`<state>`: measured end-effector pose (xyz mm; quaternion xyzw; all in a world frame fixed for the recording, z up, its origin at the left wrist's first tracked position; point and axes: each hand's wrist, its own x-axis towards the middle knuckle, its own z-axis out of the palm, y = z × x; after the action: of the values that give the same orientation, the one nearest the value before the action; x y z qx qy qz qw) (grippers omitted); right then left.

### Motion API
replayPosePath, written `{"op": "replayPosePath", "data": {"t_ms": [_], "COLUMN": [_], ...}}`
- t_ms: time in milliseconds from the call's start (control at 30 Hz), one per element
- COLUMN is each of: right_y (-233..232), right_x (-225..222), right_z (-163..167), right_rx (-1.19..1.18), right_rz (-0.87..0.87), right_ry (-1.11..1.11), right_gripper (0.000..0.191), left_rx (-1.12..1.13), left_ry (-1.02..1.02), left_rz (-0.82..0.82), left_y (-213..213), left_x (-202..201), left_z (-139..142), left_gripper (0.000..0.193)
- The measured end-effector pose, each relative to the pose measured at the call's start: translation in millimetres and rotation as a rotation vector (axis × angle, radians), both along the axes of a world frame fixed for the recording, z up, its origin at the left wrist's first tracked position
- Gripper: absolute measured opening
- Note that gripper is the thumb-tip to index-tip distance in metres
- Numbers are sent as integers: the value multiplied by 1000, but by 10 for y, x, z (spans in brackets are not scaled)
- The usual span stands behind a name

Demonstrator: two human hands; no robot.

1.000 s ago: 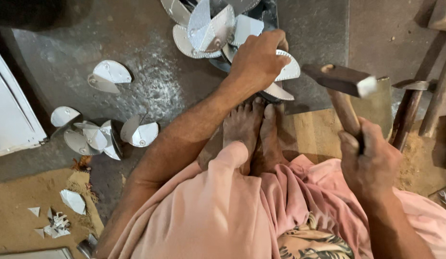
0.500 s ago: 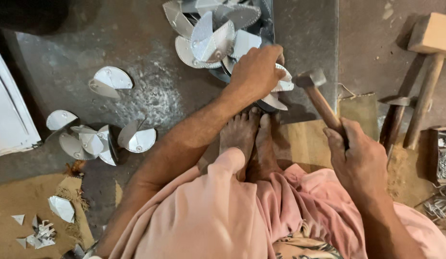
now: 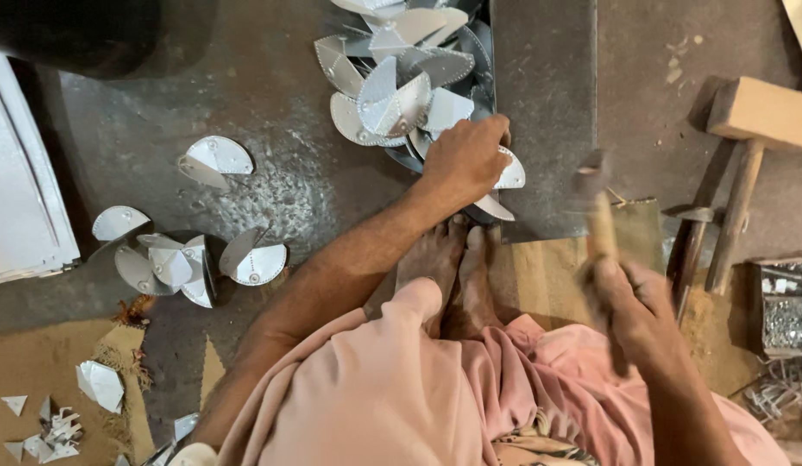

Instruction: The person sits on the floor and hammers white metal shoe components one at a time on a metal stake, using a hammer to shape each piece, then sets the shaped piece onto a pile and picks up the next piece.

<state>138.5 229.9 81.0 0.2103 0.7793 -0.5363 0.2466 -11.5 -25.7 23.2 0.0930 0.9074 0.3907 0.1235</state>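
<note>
Two hands busy, left hand [image 3: 464,162] pinning metal piece [image 3: 507,175], right hand [image 3: 629,302] gripping blurred hammer [image 3: 596,207] beside it

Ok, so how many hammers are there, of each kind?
Slim small-headed hammers: 2, one blurred in the right hand, one lying on the floor.
Big pale wooden mallet: 1.
Total: 3. The left hand holds no hammer, only a silver sheet-metal piece.

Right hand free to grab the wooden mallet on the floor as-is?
Probably not: the right hand is closed on a hammer handle. The wooden mallet lies unobstructed to its right, so only the grip blocks it.
</note>
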Motion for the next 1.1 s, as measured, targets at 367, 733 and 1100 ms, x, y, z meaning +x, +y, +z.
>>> {"op": "replayPosePath", "data": {"t_ms": [367, 733, 1100], "right_y": [-127, 205, 732], "right_x": [-2, 728, 397], "right_z": [-426, -1127, -605], "right_rx": [858, -27, -511], "right_rz": [616, -234, -578], "right_ry": [413, 94, 191], "right_gripper": [30, 29, 11], "left_rx": [-88, 286, 287], "left_ry": [-82, 359, 149], "left_rz": [-12, 106, 169], "left_y": [21, 331, 69], "left_x": [-30, -105, 41], "left_z": [40, -44, -454], "left_gripper": [22, 32, 17]}}
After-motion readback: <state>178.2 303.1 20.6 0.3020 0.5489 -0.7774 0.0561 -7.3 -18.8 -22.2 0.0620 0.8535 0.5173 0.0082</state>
